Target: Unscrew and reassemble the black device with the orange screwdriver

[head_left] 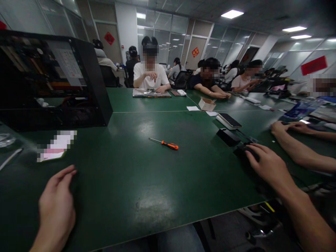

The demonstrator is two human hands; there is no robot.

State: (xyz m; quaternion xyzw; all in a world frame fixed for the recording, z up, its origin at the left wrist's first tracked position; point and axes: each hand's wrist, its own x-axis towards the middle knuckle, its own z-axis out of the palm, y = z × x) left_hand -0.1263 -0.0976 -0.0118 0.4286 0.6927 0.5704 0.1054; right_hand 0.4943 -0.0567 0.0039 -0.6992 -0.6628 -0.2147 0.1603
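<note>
My left hand (58, 201) hovers at the near left of the green table (131, 175). Its fingers are stretched forward, with the thumb close to them, and I see nothing in it. On the right, my right hand (270, 166) is closed around a dark black object (252, 153), whose exact kind the gloom hides. Just beyond that hand lies a small black box (229, 137). Between my hands, an orange and black screwdriver (170, 145) lies flat with its shaft pointing left, touched by neither hand.
A black computer case (96, 84) with a glass side stands at the left; a printed paper (56, 147) lies before it. A white box with a dark top (228, 120) and an open carton (207, 104) sit farther right. Another person's arms (301, 147) rest at the right; several people sit opposite.
</note>
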